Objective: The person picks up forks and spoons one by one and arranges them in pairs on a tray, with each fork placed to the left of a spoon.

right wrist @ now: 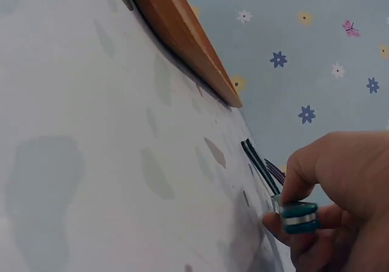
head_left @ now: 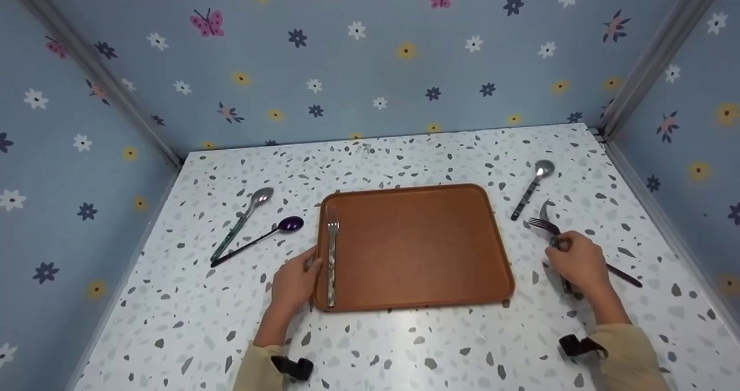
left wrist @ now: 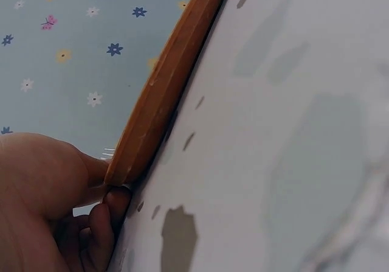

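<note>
My left hand [head_left: 293, 284] grips the left rim of a brown tray [head_left: 416, 246], thumb at the rim and fingers curled against its side in the left wrist view. A silver fork [head_left: 332, 258] with a mottled handle lies along the tray's left side, tines pointing away. To the right of the tray, my right hand [head_left: 581, 261] pinches a knife [head_left: 544, 210] by its handle, curved blade tip pointing away. That handle's end [right wrist: 301, 218] shows teal and silver in the right wrist view. A dark fork [head_left: 624, 275] lies crosswise on the table, its middle hidden by the right hand.
Left of the tray lie a silver spoon [head_left: 263, 195] with a teal handle and a purple-bowled spoon [head_left: 291, 224], their handle ends meeting. Another spoon [head_left: 525, 200] with a dark banded handle lies beyond the right hand. Flower-patterned walls [head_left: 381, 67] enclose the speckled table [head_left: 404, 350].
</note>
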### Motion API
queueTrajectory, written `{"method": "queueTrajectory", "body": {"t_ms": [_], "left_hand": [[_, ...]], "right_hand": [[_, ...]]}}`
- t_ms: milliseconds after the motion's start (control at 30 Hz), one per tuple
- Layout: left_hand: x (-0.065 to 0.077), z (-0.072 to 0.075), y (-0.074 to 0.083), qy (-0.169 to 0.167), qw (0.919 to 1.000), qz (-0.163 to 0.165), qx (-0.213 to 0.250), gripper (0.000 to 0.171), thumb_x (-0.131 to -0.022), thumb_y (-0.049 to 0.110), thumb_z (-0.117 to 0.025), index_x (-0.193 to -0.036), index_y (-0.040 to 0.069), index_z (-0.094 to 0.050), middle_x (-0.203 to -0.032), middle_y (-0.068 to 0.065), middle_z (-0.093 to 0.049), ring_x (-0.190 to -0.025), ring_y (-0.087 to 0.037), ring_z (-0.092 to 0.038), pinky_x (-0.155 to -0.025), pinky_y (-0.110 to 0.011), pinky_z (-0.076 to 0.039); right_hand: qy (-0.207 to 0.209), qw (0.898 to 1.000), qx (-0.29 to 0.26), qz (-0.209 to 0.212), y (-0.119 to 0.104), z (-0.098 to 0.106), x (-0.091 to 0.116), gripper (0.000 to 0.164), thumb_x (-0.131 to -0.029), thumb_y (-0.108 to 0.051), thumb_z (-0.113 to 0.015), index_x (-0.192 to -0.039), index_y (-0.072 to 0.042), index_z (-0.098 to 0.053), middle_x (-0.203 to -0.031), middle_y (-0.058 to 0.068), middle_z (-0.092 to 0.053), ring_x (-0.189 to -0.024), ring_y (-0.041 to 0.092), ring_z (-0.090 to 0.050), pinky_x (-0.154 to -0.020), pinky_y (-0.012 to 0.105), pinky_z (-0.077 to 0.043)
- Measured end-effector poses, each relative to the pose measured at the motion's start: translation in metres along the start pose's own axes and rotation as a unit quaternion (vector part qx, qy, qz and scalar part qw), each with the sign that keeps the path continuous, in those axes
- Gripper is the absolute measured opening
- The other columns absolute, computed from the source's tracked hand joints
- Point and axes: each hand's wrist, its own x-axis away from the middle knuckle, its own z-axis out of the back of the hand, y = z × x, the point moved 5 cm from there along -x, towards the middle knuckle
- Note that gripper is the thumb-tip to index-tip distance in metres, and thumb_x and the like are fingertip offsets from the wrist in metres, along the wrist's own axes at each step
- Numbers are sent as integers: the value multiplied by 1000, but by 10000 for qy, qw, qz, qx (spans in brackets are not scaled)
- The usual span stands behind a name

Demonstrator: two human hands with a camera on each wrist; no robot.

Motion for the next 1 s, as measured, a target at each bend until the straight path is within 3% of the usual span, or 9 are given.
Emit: {"method": "queueTrajectory", "body": {"t_ms": [300, 567, 733, 1000], "left_hand": [[0, 3, 1, 51, 10000, 9, 31, 42, -99, 31, -58, -138, 16, -57, -62, 0, -51, -50, -16, -45, -47, -33, -37], [2, 1, 2, 69, 10000, -29, -41, 41, -99, 29, -57, -137, 13, -57, -63, 1, -52, -52, -15, -45, -48, -32, -35], [1, 1, 2, 150, 9998, -17, -95, 41, -99, 30, -57, -137, 13, -58, -63, 2, -52, -51, -15, -45, -48, -33, -34], [2, 0, 2, 185, 9998, -57, -24, 40, -99, 29, -58, -136, 13, -59, -71, 0, -60, -54, -16, -48, -49, -33, -37]], "right_hand": [[227, 9987, -168, 418, -11, -3, 2, 39, -84, -10, -62, -120, 4, -61, -91, 18, -64, -68, 22, -59, -57, 34, -46], [573, 9965, 212, 576, -21, 1, 1, 28, -91, -19, -60, -107, 3, -66, -85, 15, -67, -59, 18, -58, -53, 34, -44], [801, 9940, 554, 499, -37, 12, -24, 27, -93, -26, -57, -102, -2, -67, -87, 15, -67, -67, 28, -59, -53, 38, -42], [323, 9943, 1010, 101, -45, 12, -78, 46, -91, -37, -59, -113, 4, -59, -103, 26, -63, -81, 41, -59, -59, 48, -45]]}}
